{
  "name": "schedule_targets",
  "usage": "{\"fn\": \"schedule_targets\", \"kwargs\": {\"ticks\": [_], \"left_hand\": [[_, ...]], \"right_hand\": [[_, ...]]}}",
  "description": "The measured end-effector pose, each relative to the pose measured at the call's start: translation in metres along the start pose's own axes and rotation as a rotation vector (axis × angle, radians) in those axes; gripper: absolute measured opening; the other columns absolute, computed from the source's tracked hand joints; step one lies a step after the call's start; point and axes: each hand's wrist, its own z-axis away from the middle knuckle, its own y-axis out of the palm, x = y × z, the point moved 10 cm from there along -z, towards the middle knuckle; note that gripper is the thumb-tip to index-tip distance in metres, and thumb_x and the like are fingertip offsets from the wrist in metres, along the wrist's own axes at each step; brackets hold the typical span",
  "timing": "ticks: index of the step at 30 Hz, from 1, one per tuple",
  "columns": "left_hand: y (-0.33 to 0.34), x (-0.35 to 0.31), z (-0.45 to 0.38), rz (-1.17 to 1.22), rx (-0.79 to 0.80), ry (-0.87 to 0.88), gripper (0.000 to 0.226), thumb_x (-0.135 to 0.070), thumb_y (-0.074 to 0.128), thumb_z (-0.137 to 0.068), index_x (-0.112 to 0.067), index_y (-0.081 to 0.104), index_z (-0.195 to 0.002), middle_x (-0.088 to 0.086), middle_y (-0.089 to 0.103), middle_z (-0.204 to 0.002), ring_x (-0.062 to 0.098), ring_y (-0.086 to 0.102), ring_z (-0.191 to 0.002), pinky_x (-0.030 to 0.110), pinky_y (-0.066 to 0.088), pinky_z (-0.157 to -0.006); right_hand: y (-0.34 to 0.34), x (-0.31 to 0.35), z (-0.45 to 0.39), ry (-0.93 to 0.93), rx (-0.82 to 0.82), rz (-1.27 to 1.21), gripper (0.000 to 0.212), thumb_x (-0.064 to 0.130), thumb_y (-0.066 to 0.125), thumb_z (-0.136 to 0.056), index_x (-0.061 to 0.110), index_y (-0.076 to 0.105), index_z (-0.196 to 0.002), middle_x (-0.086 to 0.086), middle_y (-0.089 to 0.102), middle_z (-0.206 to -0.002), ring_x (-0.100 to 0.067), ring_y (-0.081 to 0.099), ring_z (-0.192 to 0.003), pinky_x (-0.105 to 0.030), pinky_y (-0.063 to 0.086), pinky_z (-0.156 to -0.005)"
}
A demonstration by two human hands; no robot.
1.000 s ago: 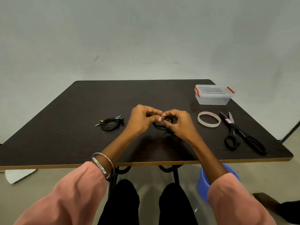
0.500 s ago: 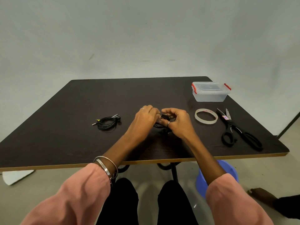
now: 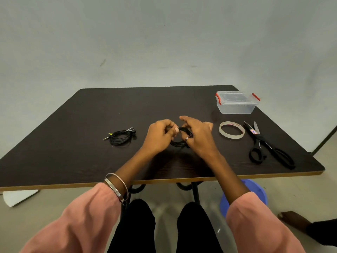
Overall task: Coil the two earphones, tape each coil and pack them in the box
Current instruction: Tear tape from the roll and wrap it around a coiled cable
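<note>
On the dark brown wooden desk [image 3: 73, 143], at about 9 o'clock from the hands, lies the first black earphone bundle [image 3: 121, 137], loosely gathered, its plug and buds sticking out. No tape is visible on it, so I judge that it can spring open if it is lifted carelessly.

In the middle, the left hand [image 3: 160, 136] pinches the second black earphone coil [image 3: 182, 137] at its upper edge, fingers curled. The right hand [image 3: 197, 135] has thumb and lower fingers curled on the coil's right side, while its forefinger is stretched out. So both grips are closed on this coil, which hangs just above the desk. The risk here is that the loops slip when one hand lets go to reach for tape; thin cable unwinds quickly.

At 3 o'clock lies the clear flat tape ring [image 3: 231, 130], then the black-handled scissors [image 3: 268, 145] with blades apart. Finding the tape end with one hand looks difficult, and the open blades may catch a finger.

At 1 o'clock stands the clear plastic box with red clips [image 3: 237, 103]. Its lid seems closed, so it must be opened before packing.
</note>
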Motion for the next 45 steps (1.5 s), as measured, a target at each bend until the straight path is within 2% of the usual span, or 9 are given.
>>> {"fn": "schedule_targets", "kwargs": {"ticks": [5,10,16,21,27,31,36,39,45], "left_hand": [[0.006,0.014,0.004,0.407,0.071,-0.218,0.007,-0.005,0.063,-0.089,-0.005,0.069,-0.086,0.007,0.073,-0.076,0.007,0.061,-0.057,0.019,0.049,-0.063],[0.011,0.02,0.007,0.633,0.05,-0.35,0.007,0.002,0.068,-0.081,-0.004,0.072,-0.083,0.004,0.073,-0.071,0.008,0.058,-0.054,0.018,0.046,-0.055],[0.002,0.014,0.007,0.565,-0.071,-0.201,0.014,0.004,0.073,-0.076,-0.007,0.075,-0.084,0.01,0.074,-0.084,0.014,0.066,-0.074,0.021,0.053,-0.069],[-0.004,0.01,0.008,0.578,-0.109,-0.138,0.017,0.006,0.073,-0.074,-0.01,0.074,-0.081,0.004,0.075,-0.084,0.012,0.07,-0.081,0.019,0.053,-0.072],[-0.003,0.006,0.009,0.594,-0.076,-0.13,0.017,0.006,0.074,-0.074,-0.006,0.074,-0.085,0.002,0.075,-0.082,0.01,0.07,-0.081,0.018,0.052,-0.072],[-0.003,0.003,0.01,0.541,-0.053,-0.108,0.018,0.006,0.075,-0.073,-0.008,0.074,-0.084,0.002,0.075,-0.083,0.013,0.071,-0.084,0.021,0.054,-0.077],[-0.003,0.004,0.01,0.503,-0.074,-0.113,0.016,0.003,0.077,-0.072,-0.008,0.074,-0.084,0.007,0.074,-0.083,0.014,0.071,-0.081,0.022,0.056,-0.077],[-0.005,0.009,0.009,0.471,-0.107,-0.14,0.015,-0.002,0.079,-0.072,-0.01,0.075,-0.083,0.008,0.075,-0.083,0.018,0.071,-0.079,0.026,0.057,-0.076],[-0.006,0.019,0.009,0.464,-0.197,-0.243,0.009,-0.006,0.079,-0.074,-0.007,0.075,-0.082,0.008,0.074,-0.079,0.015,0.065,-0.064,0.025,0.054,-0.066]], "right_hand": [[-0.004,0.023,0.008,-0.194,-0.117,0.243,0.04,0.015,0.053,-0.084,-0.002,0.059,-0.12,-0.007,0.067,-0.085,-0.025,0.064,-0.073,-0.039,0.046,-0.064],[-0.007,0.026,0.013,-0.18,-0.172,0.359,0.041,0.016,0.044,-0.09,-0.006,0.057,-0.121,-0.011,0.062,-0.079,-0.022,0.059,-0.063,-0.037,0.048,-0.057],[0.002,-0.002,0.009,0.041,0.006,0.052,0.054,0.01,0.061,-0.088,0.0,0.043,-0.137,-0.01,0.067,-0.086,-0.027,0.063,-0.076,-0.049,0.05,-0.081],[0.002,-0.028,0.014,0.346,0.088,-0.407,0.064,0.014,0.075,-0.08,0.011,0.047,-0.137,0.001,0.07,-0.09,-0.015,0.067,-0.087,-0.027,0.053,-0.085],[0.013,-0.038,0.022,0.618,0.097,-0.953,0.043,0.008,0.069,-0.084,0.012,0.058,-0.125,-0.009,0.074,-0.096,-0.022,0.069,-0.099,-0.04,0.048,-0.099],[0.013,-0.043,0.019,0.709,0.049,-1.024,0.032,0.009,0.071,-0.082,0.008,0.065,-0.113,-0.01,0.075,-0.096,-0.02,0.07,-0.095,-0.044,0.051,-0.095],[0.006,-0.04,0.006,0.654,0.024,-0.912,0.034,0.005,0.075,-0.077,0.01,0.066,-0.11,-0.005,0.072,-0.08,-0.008,0.068,-0.077,-0.029,0.049,-0.07],[0.006,-0.04,0.004,0.656,0.001,-0.911,0.033,0.002,0.073,-0.079,0.01,0.066,-0.11,-0.001,0.07,-0.076,-0.013,0.068,-0.08,-0.037,0.053,-0.078],[-0.002,-0.023,0.0,0.458,-0.031,-0.804,0.036,-0.003,0.066,-0.083,0.013,0.063,-0.115,-0.002,0.064,-0.078,-0.012,0.063,-0.08,-0.024,0.054,-0.079]]}}
